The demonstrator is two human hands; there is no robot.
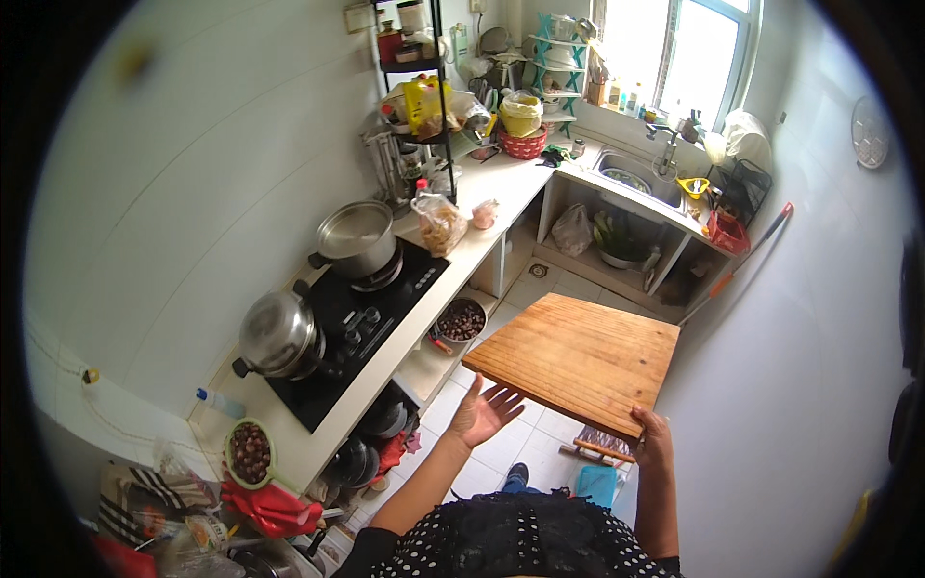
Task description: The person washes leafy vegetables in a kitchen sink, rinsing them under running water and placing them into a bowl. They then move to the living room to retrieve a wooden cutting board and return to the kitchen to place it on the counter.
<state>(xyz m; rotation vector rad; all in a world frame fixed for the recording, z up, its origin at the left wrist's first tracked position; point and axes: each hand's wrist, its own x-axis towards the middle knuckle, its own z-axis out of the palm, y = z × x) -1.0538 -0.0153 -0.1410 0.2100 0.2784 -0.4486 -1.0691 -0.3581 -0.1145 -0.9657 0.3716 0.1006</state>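
Observation:
A thick wooden cutting board [578,354] is held up over the tiled floor in front of my body. My right hand [654,433] grips its near right corner, the thumb on top and the fingers hidden beneath. Palm up and fingers spread, my left hand [485,415] is just below the board's near left edge. It does not close on the board, and I cannot tell whether its fingertips touch the underside.
To the left, a black gas hob [354,332] carries a steel pot [355,235] and a lidded pot [278,329]. A sink [636,177] is under the window. On a lower shelf sits a bowl of dark chestnuts [462,320]. A long-handled pole [737,267] leans against the right wall.

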